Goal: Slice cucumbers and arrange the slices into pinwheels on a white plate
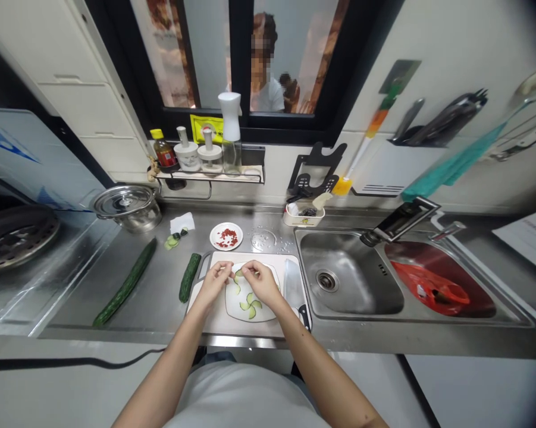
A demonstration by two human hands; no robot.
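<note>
Fingertips of both hands, left hand [214, 281] and right hand [259, 279], seemingly pinching one cucumber slice [238, 274].

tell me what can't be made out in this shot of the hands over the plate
- Head view: the left hand and right hand cover the far rim of the plate; what the fingertips pinch is too small to tell.
- The knife handle is partly behind the right forearm.
- The red bits on the small dish are too small to identify.

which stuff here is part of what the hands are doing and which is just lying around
In use: left hand, right hand, cucumber slice, white plate, cutting board.
Lying about: cleaver, whole cucumber, chilli dish, steel pot.
</note>
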